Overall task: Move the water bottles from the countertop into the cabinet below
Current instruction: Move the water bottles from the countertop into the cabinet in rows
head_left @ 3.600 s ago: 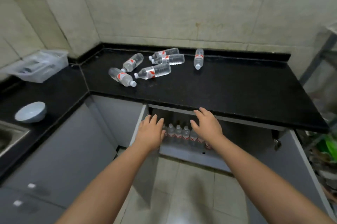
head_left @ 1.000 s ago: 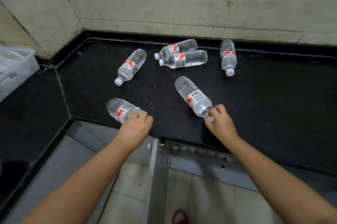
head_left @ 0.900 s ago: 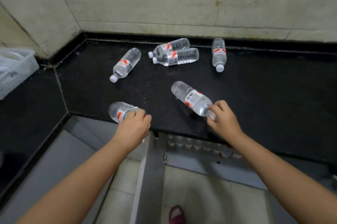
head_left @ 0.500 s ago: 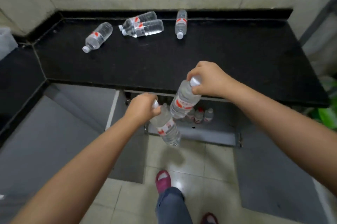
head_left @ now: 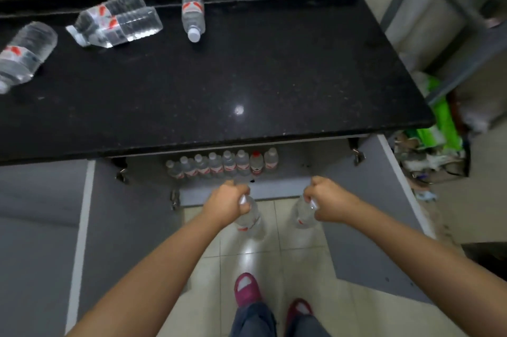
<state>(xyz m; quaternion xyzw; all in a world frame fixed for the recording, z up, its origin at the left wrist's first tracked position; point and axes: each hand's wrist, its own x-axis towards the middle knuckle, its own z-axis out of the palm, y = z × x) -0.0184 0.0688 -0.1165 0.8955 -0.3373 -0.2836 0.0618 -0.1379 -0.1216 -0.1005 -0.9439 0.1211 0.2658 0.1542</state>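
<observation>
My left hand grips a clear water bottle by its neck, and it hangs down over the floor in front of the open cabinet. To its right, my right hand grips a second bottle the same way. A row of several upright bottles stands inside the cabinet under the black countertop. Several bottles lie on the countertop: one at the far left, a pair side by side, and a single one by the back wall.
Two grey cabinet doors stand open, the left door and the right door. My feet in red slippers are on the tiled floor. A metal shelf with green packaging stands at the right.
Both hands picked bottles up off the countertop by their necks and lowered them in front of the open cabinet. My head tilted further down.
</observation>
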